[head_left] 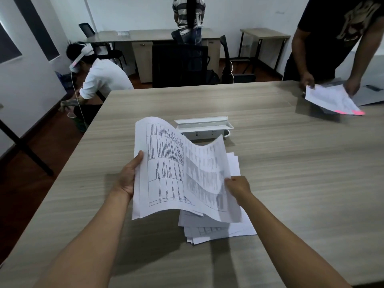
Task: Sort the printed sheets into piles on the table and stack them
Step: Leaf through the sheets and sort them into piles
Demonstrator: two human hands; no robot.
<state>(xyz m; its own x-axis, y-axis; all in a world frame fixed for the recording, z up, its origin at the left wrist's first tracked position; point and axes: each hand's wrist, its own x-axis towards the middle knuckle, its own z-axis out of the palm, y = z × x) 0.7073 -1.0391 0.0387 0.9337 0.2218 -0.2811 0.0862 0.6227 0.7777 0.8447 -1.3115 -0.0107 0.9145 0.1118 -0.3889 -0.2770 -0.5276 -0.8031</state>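
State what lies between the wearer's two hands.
Head view: a curved printed sheet spans from left hand to right hand, above the loose pile.

Two hands show at the near edge: the left hand (127, 176) at about 8 o'clock and the right hand (239, 187) at about 4 o'clock of the lifted sheets. Between them they hold one bundle of printed sheets (164, 169); how many leaves are in it cannot be told. One loose pile (209, 230) lies on the one table (291, 163), its sheets too overlapped to count. One white socket box (204, 126) sits at 12 o'clock. Three other people are in view: one crouching (101, 80) at 10 o'clock, one standing (188, 15) at 12, one in a black shirt (332, 38) at 2 o'clock, holding one sheaf of papers (330, 100).
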